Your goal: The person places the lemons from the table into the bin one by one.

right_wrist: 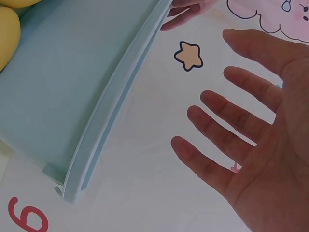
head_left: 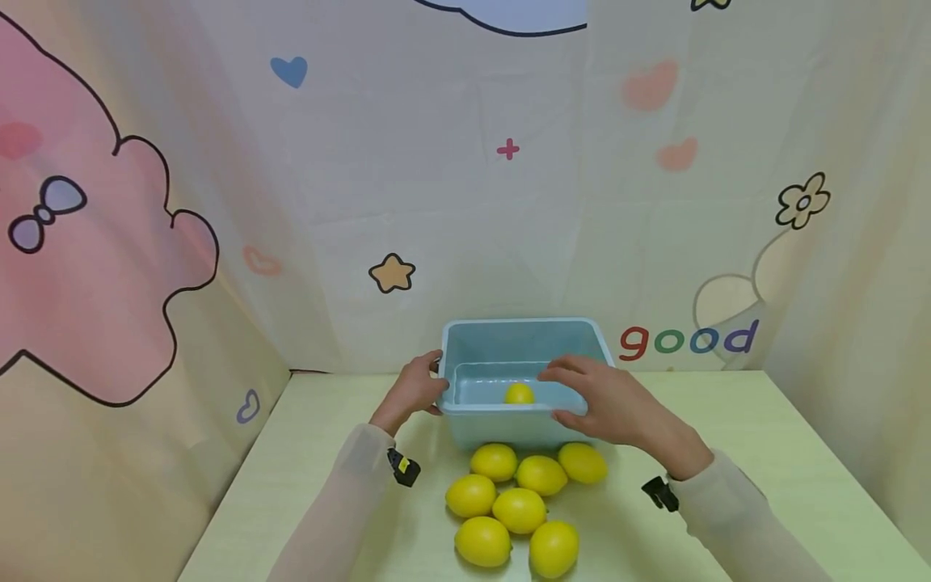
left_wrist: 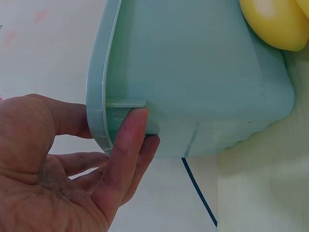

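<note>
A light blue plastic bin stands at the back of the table, and one lemon lies inside it. At the bin's left end my left hand grips the rim; the left wrist view shows fingers curled beneath the lip against the outer wall. My right hand hovers over the bin's front right part. In the right wrist view its fingers are spread apart and hold nothing. Several lemons lie grouped on the table directly in front of the bin.
The pale table meets a printed curtain just behind the bin. Curtain cloth also hangs along the left and right sides. Small black devices are strapped at both wrists.
</note>
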